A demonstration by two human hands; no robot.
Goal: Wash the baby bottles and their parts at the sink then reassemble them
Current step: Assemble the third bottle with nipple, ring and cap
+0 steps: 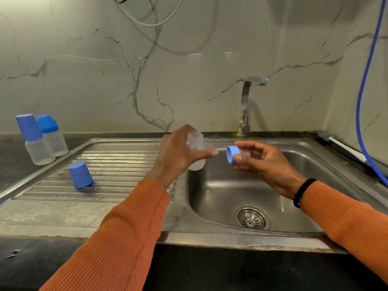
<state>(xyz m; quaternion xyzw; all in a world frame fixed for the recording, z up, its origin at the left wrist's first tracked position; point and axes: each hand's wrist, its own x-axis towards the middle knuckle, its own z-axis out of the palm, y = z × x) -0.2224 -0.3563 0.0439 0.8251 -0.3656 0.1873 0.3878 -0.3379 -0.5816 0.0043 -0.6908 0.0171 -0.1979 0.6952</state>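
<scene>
dim, even light | glare on wall [231, 52] | edges bowed | slightly soft

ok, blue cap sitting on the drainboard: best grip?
Come from above. The blue cap stands mouth-down on the ribbed drainboard, closed narrower end up, tilted slightly. Pinch across the tapered side walls near the top; nothing crowds it.

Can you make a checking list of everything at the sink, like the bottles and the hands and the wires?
Surface: steel sink, ribbed draining board, looks wet.
Job's things: clear bottle in left hand; blue ring with teat in right hand; blue cap on the board; two capped bottles on the counter.
Clutter: bottle brush behind the basin.
Cables: blue hose, white cable.
Surroundings: tap, no water seen running; marble wall.
</scene>
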